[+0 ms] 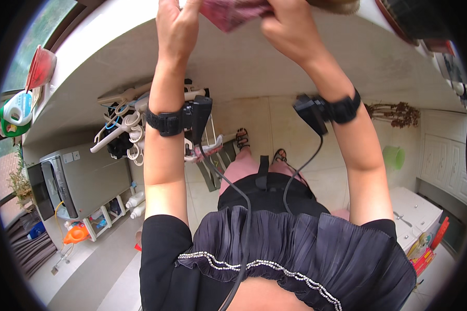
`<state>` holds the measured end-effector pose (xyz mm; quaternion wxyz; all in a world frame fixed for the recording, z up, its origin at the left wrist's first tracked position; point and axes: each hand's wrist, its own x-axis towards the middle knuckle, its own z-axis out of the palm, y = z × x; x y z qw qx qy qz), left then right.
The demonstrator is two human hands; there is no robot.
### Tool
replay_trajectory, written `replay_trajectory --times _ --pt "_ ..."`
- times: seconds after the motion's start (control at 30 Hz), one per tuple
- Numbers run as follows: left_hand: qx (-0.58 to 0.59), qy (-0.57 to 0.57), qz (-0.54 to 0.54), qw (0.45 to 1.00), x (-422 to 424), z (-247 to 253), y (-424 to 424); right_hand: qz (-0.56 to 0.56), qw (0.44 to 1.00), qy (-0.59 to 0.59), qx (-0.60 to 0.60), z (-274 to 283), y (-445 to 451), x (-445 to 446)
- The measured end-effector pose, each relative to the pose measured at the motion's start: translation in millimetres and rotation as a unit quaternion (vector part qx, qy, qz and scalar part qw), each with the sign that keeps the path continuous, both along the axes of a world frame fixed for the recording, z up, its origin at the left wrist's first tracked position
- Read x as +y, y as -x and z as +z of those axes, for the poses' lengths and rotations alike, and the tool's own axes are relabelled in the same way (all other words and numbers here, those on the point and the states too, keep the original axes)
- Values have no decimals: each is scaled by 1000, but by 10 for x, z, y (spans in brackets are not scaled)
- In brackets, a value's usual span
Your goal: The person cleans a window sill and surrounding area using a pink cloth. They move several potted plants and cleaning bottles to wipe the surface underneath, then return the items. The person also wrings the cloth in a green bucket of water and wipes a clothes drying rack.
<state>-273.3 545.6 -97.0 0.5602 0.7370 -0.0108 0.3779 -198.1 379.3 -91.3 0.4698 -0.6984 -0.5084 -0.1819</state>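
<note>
At the top edge of the head view, a pink and dark red cloth (233,11) is stretched between both raised hands. My left hand (179,31) grips its left end, and my right hand (290,29) grips its right end. The picture's edge cuts off the upper part of the cloth and some of the fingers. Each forearm wears a black strap with a black device and a cable. Behind the left forearm hang several light plastic clothes hangers (130,124).
A washing machine (97,182) stands at the left, below a detergent bottle (17,112) and a red basin (43,68) by the window. At the right are dried flowers (399,114), a green bin (394,157) and a white drawer cabinet (416,212).
</note>
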Motion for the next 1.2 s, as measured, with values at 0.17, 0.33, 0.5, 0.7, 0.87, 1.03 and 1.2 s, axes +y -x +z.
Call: replay_trajectory --times 0.17,0.33,0.5,0.7,0.87,1.03,1.2 --pt "22 -20 19 999 -189 -123 -74 -81 995 41 -48 -222 -18 212" --pt "9 -23 30 999 -456 -247 -51 -115 988 -23 -96 -562 -120 -57" --pt "32 -20 56 998 -761 -312 -32 -165 984 57 29 -1043 -211 -777" --pt "37 15 26 999 -1198 -450 -170 -97 739 -130 654 -1855 -575 -2470" --pt "126 66 -107 984 -1640 -756 -263 180 517 -334 767 -1535 -224 -2876" --pt "350 215 -300 861 -2362 -1077 -374 215 511 -346 757 -1233 53 -3000" --pt "381 359 -383 761 -2896 -1272 -338 44 648 -182 738 -1807 -11 -3143"
